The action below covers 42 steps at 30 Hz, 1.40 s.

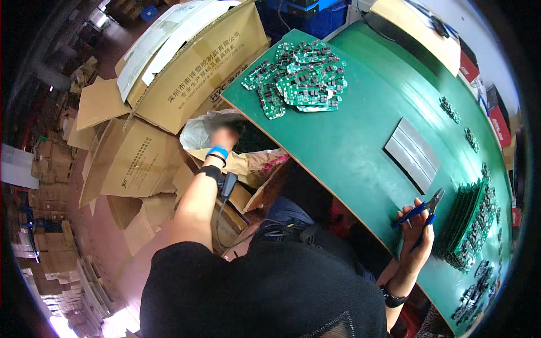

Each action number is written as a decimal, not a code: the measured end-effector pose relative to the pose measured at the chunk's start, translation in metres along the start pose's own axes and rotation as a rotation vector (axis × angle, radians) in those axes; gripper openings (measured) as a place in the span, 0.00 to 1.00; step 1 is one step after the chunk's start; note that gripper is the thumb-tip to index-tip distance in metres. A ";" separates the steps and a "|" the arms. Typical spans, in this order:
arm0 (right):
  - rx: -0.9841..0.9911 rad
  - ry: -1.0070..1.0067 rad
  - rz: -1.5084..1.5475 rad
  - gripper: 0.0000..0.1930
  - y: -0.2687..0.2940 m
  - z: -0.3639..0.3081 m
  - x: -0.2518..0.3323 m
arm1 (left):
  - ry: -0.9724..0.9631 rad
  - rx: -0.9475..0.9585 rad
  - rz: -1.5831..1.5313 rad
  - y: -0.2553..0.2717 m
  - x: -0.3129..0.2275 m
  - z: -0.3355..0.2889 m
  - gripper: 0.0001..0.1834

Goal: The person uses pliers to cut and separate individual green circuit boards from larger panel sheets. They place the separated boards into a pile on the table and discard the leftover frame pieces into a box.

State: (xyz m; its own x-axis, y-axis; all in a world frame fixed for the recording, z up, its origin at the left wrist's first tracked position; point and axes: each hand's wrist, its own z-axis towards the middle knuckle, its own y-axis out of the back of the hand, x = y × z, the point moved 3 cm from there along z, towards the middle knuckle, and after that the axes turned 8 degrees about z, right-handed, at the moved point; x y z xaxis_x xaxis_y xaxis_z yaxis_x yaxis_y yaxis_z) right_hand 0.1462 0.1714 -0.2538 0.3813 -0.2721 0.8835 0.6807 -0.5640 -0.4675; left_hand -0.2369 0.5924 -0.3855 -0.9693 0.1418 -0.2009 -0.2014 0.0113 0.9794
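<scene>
Head view, looking down: the left arm extends away from the body, off the tabletop [360,135] edge, with the left hand [224,137] reaching into an open cardboard box [248,169] lined with a plastic bag [198,130]. That hand is blurred, so whether it is clenched or released cannot be told. A blue wristband [217,152] and a black strap with a cable [217,176] sit on the left wrist. The right arm is bent, forearm rising from the lower edge, with the right hand [416,236] resting at the near tabletop edge and grasping one pair of blue-handled cutters [424,209], tip pointing up and to the right. A row of green circuit boards [472,222] stands on edge just beside the right hand, to its right; the boards are too densely packed to count. A loose heap of circuit boards [297,79] lies at the far corner of the tabletop, well apart from both hands. One grey ribbed plate [412,153] lies between the heap and the right hand. Two large cardboard cartons [169,73] stand on the floor beyond the left hand.
</scene>
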 end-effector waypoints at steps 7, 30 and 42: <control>0.001 0.002 0.115 0.36 0.018 -0.007 -0.005 | -0.252 0.663 0.475 -0.071 0.049 -0.007 0.16; -0.619 0.306 -1.957 0.37 0.013 0.000 0.159 | -0.984 0.478 -0.275 0.138 -0.198 -0.138 0.10; -0.685 0.144 -1.674 0.36 0.049 0.009 0.171 | -1.327 0.555 -0.781 0.148 -0.336 -0.166 0.14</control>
State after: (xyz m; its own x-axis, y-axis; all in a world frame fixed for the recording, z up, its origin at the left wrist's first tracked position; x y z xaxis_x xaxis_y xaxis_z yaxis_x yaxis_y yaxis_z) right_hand 0.2510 0.1044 -0.1259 -0.4373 0.8204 0.3683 -0.1177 -0.4583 0.8810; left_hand 0.0355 0.3817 -0.1758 0.1898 0.6294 -0.7536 -0.1990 0.7763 0.5982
